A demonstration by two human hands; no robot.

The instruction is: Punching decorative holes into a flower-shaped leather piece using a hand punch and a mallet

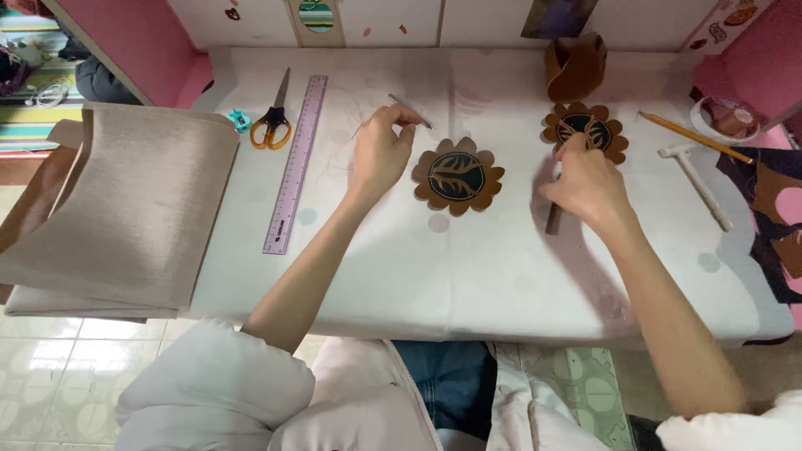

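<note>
Pinching a thin metal tool (409,111), left fingers (393,125); right fingers (576,150) grip a dark rod (553,219).

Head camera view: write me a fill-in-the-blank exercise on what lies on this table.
1. The left hand holds a thin ____ tool.
2. The scissors have ____ handles.
3. The purple ruler lies just ____ of the scissors, as the picture shows them.
4. The right hand touches a brown ____-shaped piece.

Missing words: metal; orange; right; flower
</note>
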